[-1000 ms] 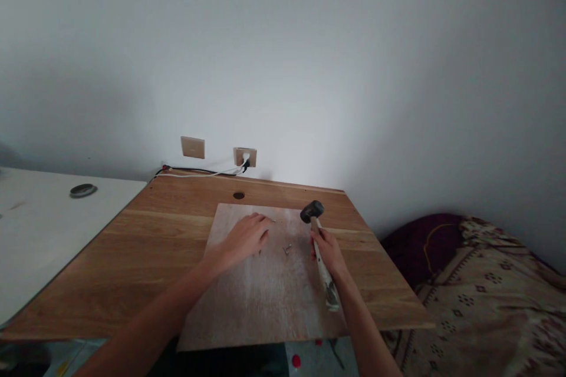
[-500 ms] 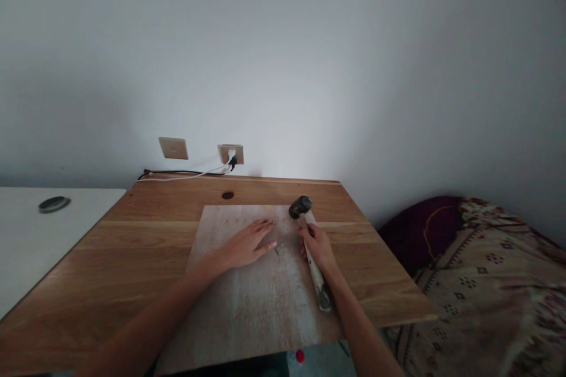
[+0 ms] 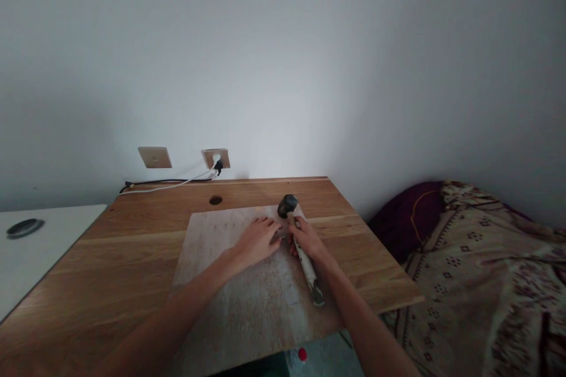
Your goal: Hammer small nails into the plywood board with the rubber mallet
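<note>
A pale plywood board lies on a wooden desk. My right hand is wrapped round the light handle of a hammer, whose dark head rests near the board's far edge. My left hand lies on the board just left of the hammer, fingers reaching toward the spot where small nails lay; the nails are hidden under the fingers. I cannot see whether those fingers pinch anything.
A white table with a round grey disc adjoins the desk on the left. Two wall sockets with cables sit behind the desk. A patterned bed cover lies to the right. A hole marks the desk's back.
My left hand has slid right across the board onto the nails, close to the hammer. The view has swung, shifting the desk left in frame.
</note>
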Demonstrator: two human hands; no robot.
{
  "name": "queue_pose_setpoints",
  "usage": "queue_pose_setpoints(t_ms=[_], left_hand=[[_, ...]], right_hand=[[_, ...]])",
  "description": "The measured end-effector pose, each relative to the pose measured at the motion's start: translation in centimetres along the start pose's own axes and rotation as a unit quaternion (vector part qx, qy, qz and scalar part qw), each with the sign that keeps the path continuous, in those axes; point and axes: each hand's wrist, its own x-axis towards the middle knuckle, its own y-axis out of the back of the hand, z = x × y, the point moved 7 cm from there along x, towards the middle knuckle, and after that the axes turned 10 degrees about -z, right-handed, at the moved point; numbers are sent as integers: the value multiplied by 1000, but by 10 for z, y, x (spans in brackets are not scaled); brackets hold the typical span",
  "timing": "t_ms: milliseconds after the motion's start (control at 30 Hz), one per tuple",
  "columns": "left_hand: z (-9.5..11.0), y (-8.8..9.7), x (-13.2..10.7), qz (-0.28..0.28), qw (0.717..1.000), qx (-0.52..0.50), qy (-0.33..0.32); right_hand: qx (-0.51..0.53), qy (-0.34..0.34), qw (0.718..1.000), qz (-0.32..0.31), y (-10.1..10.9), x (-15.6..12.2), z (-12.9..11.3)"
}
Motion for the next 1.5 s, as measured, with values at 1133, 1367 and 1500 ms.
queue_pose_setpoints(t_ms=[1133, 1367, 1500], left_hand=[[-51, -14, 69, 105, 961, -253, -16], [-51, -15, 69, 99, 965, -241, -24], [-50, -16, 69, 91, 966, -238, -32]], right_hand=[[97, 43, 994, -4, 41, 21, 2], [103, 61, 993, 4, 45, 20, -3], [110, 47, 993, -21, 44, 22, -4]])
